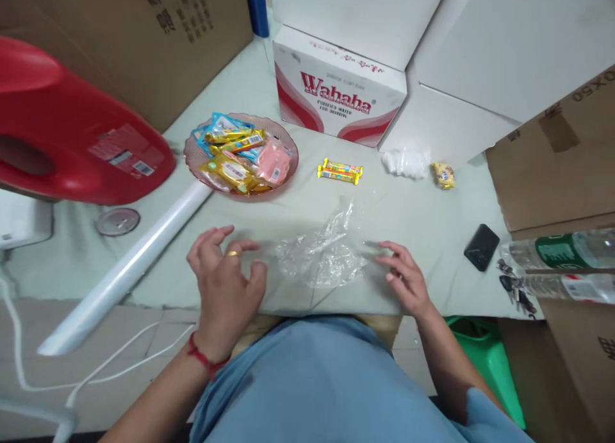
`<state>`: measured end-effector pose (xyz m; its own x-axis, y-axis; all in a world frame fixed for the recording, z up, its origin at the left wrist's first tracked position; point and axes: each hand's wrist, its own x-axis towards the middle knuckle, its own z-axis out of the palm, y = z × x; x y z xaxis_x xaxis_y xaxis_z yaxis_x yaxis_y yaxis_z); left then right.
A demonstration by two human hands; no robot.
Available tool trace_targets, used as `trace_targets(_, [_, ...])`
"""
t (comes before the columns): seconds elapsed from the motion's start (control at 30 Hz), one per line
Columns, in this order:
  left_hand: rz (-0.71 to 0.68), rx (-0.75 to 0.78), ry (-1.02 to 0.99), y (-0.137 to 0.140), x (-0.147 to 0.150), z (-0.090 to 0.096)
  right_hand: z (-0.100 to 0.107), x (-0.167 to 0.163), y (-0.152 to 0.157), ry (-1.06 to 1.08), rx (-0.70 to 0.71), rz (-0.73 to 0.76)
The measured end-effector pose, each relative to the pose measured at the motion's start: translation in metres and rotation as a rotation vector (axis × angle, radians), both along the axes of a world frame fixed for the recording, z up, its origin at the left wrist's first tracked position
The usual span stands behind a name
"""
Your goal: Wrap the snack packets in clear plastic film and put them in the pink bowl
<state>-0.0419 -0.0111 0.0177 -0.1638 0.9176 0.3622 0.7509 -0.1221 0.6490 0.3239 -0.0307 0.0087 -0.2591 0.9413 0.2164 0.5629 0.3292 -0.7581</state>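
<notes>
I see the clear bag (321,256) lying crumpled on the table (432,231), close to its near edge, straight out from the plate (289,149) toward me. My left hand (225,283) hovers just left of the bag, fingers curled and apart, clamped on nothing; a ring shows on one finger. My right hand (405,276) sits at the bag's right edge, fingers spread and loose, fingertips touching or nearly touching the film, and I cannot tell which.

The risks as I judge them: the film is thin and limp, so a pinch from one side only could drag it flat across the cloth instead of lifting it, or tear it. It lies near the table edge, so a careless sweep toward me could push it off onto my lap. Its mouth is hard to make out in this crumple, and I could easily pinch both layers together.

Right of the plate lies a yellow candy bar (339,171), further right a white wad (406,163) and a small yellow sweet (442,175). A wide reach past the bag could knock those. The plate itself is heaped with wrapped snacks (235,161) and a bump from my left wrist might spill them. The white roll (129,263) left of the plate could roll if nudged
</notes>
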Motion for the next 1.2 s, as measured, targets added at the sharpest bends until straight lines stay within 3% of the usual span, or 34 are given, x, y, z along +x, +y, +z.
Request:
trace_targets(0.07, [-0.038, 0.111, -0.010, 0.007, 0.022, 0.019, -0.003, 0.002, 0.016, -0.053, 0.000, -0.142])
trace_targets(0.17, [-0.205, 0.144, -0.089, 0.017, 0.068, 0.031, -0.018, -0.013, 0.053, -0.088, -0.136, -0.188])
trace_targets(0.27, [-0.364, 0.057, -0.142, 0.028, 0.108, 0.022, -0.031, -0.041, 0.085, 0.099, -0.259, -0.215])
trace_targets(0.37, [-0.405, -0.056, -0.116, 0.042, 0.124, 0.003, -0.032, -0.061, 0.099, 0.248, -0.195, -0.264])
trace_targets(0.5, [-0.275, -0.171, -0.207, 0.060, 0.109, -0.015, -0.030, -0.061, 0.098, 0.295, -0.256, -0.342])
trace_targets(0.67, [-0.058, -0.143, -0.409, 0.072, 0.065, -0.028, -0.036, -0.043, 0.093, 0.383, -0.392, -0.438])
trace_targets(0.8, [0.095, -0.206, -0.287, 0.070, 0.028, -0.040, -0.041, -0.033, 0.094, 0.350, -0.393, -0.466])
trace_targets(0.87, [0.124, -0.149, -0.159, 0.065, 0.016, -0.042, -0.042, -0.032, 0.095, 0.312, -0.392, -0.446])
trace_targets(0.93, [0.050, -0.017, -0.033, 0.060, 0.010, -0.039, -0.041, -0.033, 0.096, 0.286, -0.401, -0.429])
trace_targets(1.03, [-0.314, 0.084, 0.150, 0.059, 0.012, -0.032, -0.039, -0.037, 0.100, 0.245, -0.407, -0.410])
trace_targets(1.1, [-0.529, 0.036, 0.256, 0.064, 0.017, -0.032, -0.037, -0.038, 0.102, 0.212, -0.417, -0.400])
trace_targets(1.2, [-0.554, -0.107, 0.379, 0.072, 0.023, -0.041, -0.037, -0.033, 0.104, 0.161, -0.409, -0.423])
